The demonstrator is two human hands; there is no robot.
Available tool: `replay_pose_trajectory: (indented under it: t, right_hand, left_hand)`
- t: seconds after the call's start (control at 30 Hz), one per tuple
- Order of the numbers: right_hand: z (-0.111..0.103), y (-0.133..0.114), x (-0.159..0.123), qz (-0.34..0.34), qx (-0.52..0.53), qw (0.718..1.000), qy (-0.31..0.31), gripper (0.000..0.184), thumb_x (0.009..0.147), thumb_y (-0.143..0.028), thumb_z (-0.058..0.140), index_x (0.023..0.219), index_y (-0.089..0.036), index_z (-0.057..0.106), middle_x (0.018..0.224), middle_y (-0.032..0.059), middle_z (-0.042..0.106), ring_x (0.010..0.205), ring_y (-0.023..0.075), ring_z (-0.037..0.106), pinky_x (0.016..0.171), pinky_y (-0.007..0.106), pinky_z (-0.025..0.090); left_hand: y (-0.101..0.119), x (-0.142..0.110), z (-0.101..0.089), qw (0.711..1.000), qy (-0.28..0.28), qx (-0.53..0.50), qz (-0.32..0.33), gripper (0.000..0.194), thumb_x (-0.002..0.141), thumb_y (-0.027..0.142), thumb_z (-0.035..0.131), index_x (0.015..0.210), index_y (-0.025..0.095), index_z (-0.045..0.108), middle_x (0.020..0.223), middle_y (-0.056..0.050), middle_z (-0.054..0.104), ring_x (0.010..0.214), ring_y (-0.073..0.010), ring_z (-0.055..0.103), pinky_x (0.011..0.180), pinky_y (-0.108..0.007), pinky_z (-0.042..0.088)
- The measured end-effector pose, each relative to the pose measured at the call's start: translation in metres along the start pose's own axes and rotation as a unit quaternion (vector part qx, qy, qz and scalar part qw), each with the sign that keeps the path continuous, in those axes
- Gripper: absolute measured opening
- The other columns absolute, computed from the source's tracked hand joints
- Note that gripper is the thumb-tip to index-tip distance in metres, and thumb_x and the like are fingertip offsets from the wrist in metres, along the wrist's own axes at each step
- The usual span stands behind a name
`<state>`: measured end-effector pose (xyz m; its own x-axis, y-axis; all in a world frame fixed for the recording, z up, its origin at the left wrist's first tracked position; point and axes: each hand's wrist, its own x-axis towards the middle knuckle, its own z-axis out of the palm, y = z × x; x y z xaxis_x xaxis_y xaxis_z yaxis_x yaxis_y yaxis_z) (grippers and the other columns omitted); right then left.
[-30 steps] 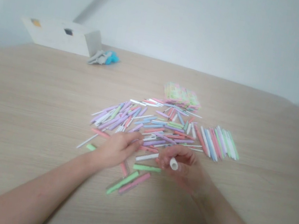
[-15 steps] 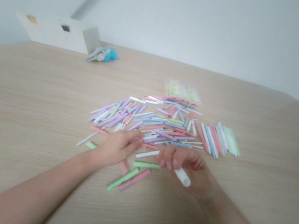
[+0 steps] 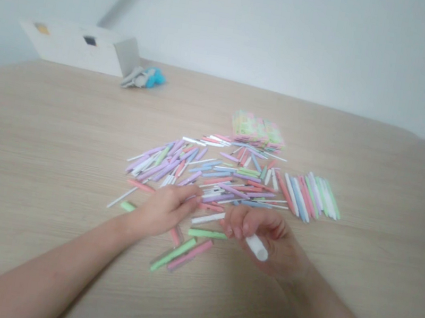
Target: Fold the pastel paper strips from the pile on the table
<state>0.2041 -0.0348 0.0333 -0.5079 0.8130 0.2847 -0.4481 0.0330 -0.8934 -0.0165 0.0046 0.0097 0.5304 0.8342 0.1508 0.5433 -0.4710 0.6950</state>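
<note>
While our right hand (image 3: 264, 240) curls around a white paper tube (image 3: 257, 247), our left hand (image 3: 166, 211) rests apart at the edge of the pastel paper sticks (image 3: 202, 171); we cannot tell if it holds anything. We should grip the tube lightly. Compared with earlier, the tube lies lower and flatter.

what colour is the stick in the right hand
White, and it shows best in the head view: the stick sits in the right hand.
</note>
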Motion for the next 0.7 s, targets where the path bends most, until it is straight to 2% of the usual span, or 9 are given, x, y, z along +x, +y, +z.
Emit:
replay_pose_trajectory:
  t: [0.23,0.3,0.37,0.4,0.47,0.5,0.63,0.7]
  right_hand:
    - [-0.002,-0.001,-0.001,0.023,-0.004,0.999,0.036,0.011,0.071,-0.038,0.071,0.076,-0.028,0.072,0.072,0.0016,0.062,0.073,0.0175,0.057,0.071,0.036,0.047]
    - [-0.008,0.000,0.002,0.049,-0.016,0.996,0.076,0.014,0.073,-0.039,0.070,0.079,-0.027,0.071,0.071,0.0007,0.062,0.072,0.0165,0.058,0.072,0.035,0.047]
    - [-0.019,0.003,0.008,0.075,-0.080,0.983,0.150,0.016,0.075,-0.038,0.068,0.087,-0.026,0.070,0.070,-0.0004,0.063,0.068,0.0144,0.058,0.069,0.032,0.047]
    - [-0.026,0.006,0.011,0.069,-0.146,0.969,0.186,0.017,0.077,-0.036,0.066,0.089,-0.024,0.070,0.067,-0.0010,0.063,0.063,0.0128,0.056,0.065,0.029,0.046]
    - [-0.041,0.013,0.017,0.077,-0.315,0.909,0.262,0.018,0.081,-0.034,0.060,0.090,-0.021,0.069,0.069,-0.0002,0.063,0.062,0.0129,0.055,0.062,0.027,0.044]
    - [-0.048,0.017,0.019,0.077,-0.385,0.877,0.276,0.020,0.083,-0.032,0.057,0.093,-0.020,0.068,0.073,0.0011,0.065,0.065,0.0141,0.056,0.062,0.028,0.044]
    - [-0.063,0.029,0.020,0.068,-0.572,0.781,0.241,0.025,0.084,-0.021,0.050,0.104,-0.019,0.064,0.093,0.0066,0.068,0.085,0.0201,0.061,0.077,0.033,0.044]
    - [-0.062,0.032,0.019,0.068,-0.621,0.748,0.224,0.028,0.084,-0.017,0.047,0.108,-0.019,0.062,0.100,0.0079,0.068,0.092,0.0212,0.060,0.081,0.034,0.043]
  left_hand:
    - [0.002,0.001,0.000,1.000,0.005,0.010,-0.007,0.023,0.093,0.028,0.037,0.080,0.017,0.053,0.070,0.001,0.054,0.066,-0.0130,0.052,0.061,-0.023,0.037]
    - [0.001,0.002,0.000,0.999,0.019,0.021,-0.018,0.024,0.093,0.029,0.037,0.078,0.017,0.052,0.067,0.001,0.053,0.065,-0.0131,0.052,0.060,-0.023,0.036]
    - [0.000,0.003,-0.001,0.998,0.042,0.035,-0.034,0.026,0.093,0.031,0.037,0.075,0.018,0.051,0.066,0.002,0.053,0.064,-0.0138,0.052,0.060,-0.024,0.035]
    - [0.000,0.003,-0.001,0.997,0.054,0.040,-0.042,0.027,0.093,0.032,0.037,0.074,0.018,0.051,0.066,0.001,0.053,0.064,-0.0143,0.052,0.060,-0.024,0.035]
    - [-0.002,0.004,-0.001,0.995,0.069,0.040,-0.054,0.027,0.093,0.033,0.036,0.077,0.018,0.052,0.067,0.001,0.055,0.066,-0.0155,0.053,0.061,-0.025,0.036]
    - [-0.003,0.004,-0.001,0.995,0.074,0.039,-0.056,0.027,0.093,0.033,0.036,0.078,0.018,0.053,0.068,0.001,0.056,0.067,-0.0160,0.054,0.062,-0.025,0.037]
    - [-0.005,0.004,-0.001,0.994,0.083,0.041,-0.051,0.028,0.092,0.034,0.036,0.079,0.019,0.054,0.068,0.000,0.058,0.067,-0.0167,0.055,0.062,-0.025,0.037]
    - [-0.005,0.004,0.000,0.994,0.083,0.049,-0.050,0.027,0.092,0.034,0.036,0.080,0.019,0.055,0.068,0.000,0.058,0.067,-0.0167,0.055,0.061,-0.025,0.037]
